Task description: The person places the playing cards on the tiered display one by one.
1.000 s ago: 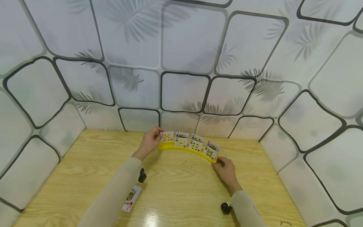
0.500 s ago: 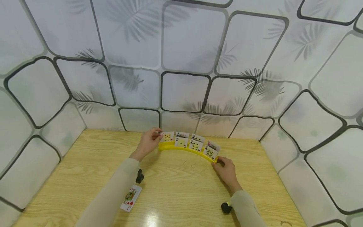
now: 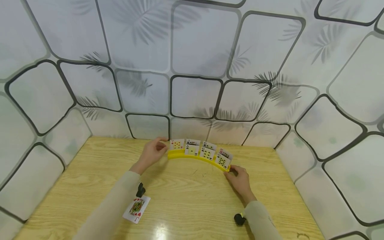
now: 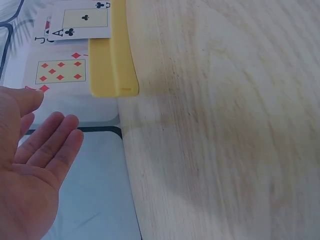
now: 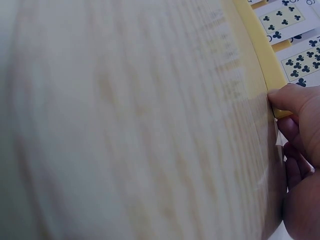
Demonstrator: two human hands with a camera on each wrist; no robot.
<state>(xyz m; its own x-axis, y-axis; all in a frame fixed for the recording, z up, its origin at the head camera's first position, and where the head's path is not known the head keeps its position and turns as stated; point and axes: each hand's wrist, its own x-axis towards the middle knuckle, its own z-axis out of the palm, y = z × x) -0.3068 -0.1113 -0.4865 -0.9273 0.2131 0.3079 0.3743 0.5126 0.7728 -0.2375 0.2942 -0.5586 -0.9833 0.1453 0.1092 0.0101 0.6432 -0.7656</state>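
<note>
A curved yellow card holder (image 3: 192, 156) stands near the back of the table with playing cards upright in two rows. At its left end, in the back row, is the seven of diamonds (image 3: 177, 144); the ace of clubs (image 3: 191, 150) stands in front of a jack. My left hand (image 3: 151, 153) is just left of the seven, fingers extended and holding nothing; the left wrist view shows a gap between the fingers and that card. With thumb and fingers, my right hand (image 3: 240, 181) pinches the holder's right end, beside the ten of clubs (image 3: 222, 161).
A jack of hearts (image 3: 136, 208) lies face up on the wooden table (image 3: 186, 200), near my left forearm, which covers part of the tabletop. A patterned wall (image 3: 195, 96) rises directly behind the holder, with more walls at both sides.
My left hand has let go of the seven of diamonds and drawn back left, its fingers opening. More of the jack of hearts shows. The right hand stays on the card holder.
</note>
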